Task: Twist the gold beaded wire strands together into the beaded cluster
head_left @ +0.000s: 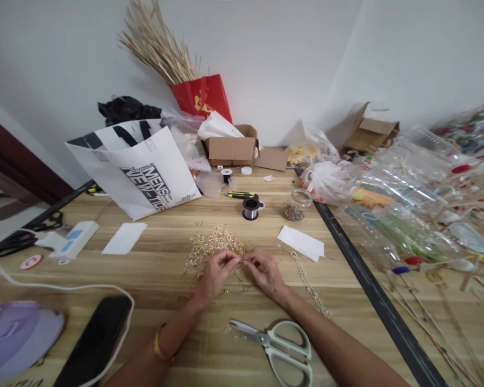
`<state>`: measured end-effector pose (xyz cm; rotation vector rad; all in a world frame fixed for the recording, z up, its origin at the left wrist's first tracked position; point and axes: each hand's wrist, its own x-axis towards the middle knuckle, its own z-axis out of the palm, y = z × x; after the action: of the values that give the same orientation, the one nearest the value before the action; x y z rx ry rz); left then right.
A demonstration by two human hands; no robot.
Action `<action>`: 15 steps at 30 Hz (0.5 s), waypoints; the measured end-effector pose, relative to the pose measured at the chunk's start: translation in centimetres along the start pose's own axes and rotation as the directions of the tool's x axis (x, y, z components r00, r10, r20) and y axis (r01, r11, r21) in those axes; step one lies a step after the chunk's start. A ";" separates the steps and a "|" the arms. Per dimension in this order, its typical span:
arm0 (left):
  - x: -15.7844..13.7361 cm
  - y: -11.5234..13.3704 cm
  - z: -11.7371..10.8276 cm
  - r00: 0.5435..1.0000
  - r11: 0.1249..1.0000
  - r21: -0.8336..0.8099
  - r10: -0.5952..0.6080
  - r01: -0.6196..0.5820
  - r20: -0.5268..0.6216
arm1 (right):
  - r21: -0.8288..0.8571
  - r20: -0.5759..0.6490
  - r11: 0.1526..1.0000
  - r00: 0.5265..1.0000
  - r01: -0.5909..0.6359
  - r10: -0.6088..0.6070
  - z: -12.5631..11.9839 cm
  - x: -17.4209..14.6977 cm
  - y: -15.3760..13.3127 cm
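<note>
Close together over the wooden table (177, 317), my left hand (218, 273) and my right hand (266, 274) both have thumb and forefinger pinched. What lies between the fingertips is too small to make out. Just behind and beside my left hand spreads a pile of gold and clear beads (210, 244). A beaded chain (304, 277) with a ring at its top end lies right of my right hand. Nearer to me, between my forearms, rest scissors (274, 344) with pale green handles, their blades pointing left.
Behind the beads stand a wire spool (250, 208), a yellow-black utility knife (241, 194) and a glass jar of beads (296, 206). White paper (302, 242) lies to the right. A white shopping bag (145, 172), power strip (75, 242) and phone (94, 341) are left. Plastic bottles (395, 215) crowd the right.
</note>
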<state>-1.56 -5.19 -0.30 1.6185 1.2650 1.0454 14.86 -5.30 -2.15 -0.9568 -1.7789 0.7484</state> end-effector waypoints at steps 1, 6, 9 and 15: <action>-0.1 0.0 0.1 1.000 1.000 0.027 0.013 -0.013 -0.010 | 0.023 -0.016 0.999 1.000 -0.027 0.027 -0.1 0.1 0.0; -1.1 0.2 1.2 0.963 0.908 0.337 0.197 -0.251 0.185 | 0.198 -0.142 0.963 0.967 -0.182 0.212 -0.5 0.7 1.0; -1.8 0.2 2.0 0.919 0.790 0.481 0.264 -0.380 0.293 | 0.299 -0.204 0.924 0.930 -0.240 0.307 -0.7 1.0 1.7; -2.3 0.1 2.4 0.873 0.704 0.535 0.274 -0.467 0.403 | 0.415 -0.235 0.851 0.866 -0.322 0.442 -0.8 1.3 1.7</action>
<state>0.42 -7.70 -1.27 2.5293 1.1529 0.5779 15.75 -3.29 -2.72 -1.1227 -1.1159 1.0656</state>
